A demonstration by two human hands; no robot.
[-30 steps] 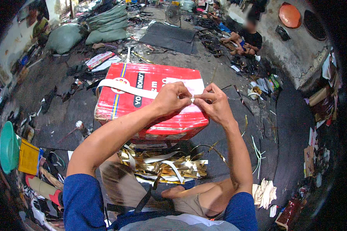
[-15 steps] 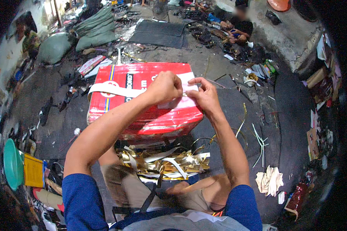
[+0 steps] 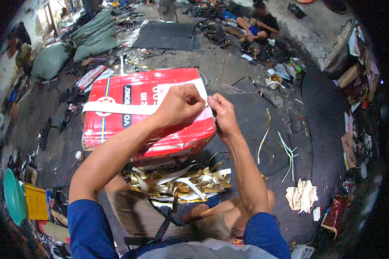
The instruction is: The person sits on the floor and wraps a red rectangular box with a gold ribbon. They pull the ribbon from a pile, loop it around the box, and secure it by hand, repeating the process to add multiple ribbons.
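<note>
A red cardboard box (image 3: 183,144) sits in front of my legs, with a white strip (image 3: 121,107) lying across its top and hanging over the left edge. Above the box's right end, my left hand (image 3: 181,103) is curled, thumb against fingers in a pinch. Close beside it, just past the box's right edge, my right hand (image 3: 224,114) also pinches with its fingertips. Between the two hands shows a tiny gold-coloured bit, too small to name. Nearer to me lies a pile of shiny gold and white strips (image 3: 192,183), between the box and my legs.
Pale strips (image 3: 287,157) and a crumpled cream cloth (image 3: 301,196) lie on the dark floor to the right. A green basin (image 3: 14,196) stands at the left. Full sacks (image 3: 52,60), a dark mat (image 3: 164,36) and a seated person (image 3: 259,26) are farther off.
My right hand's fingers, spread around the spot before, have closed into a pinch. The view has shifted, so the box appears farther left.
</note>
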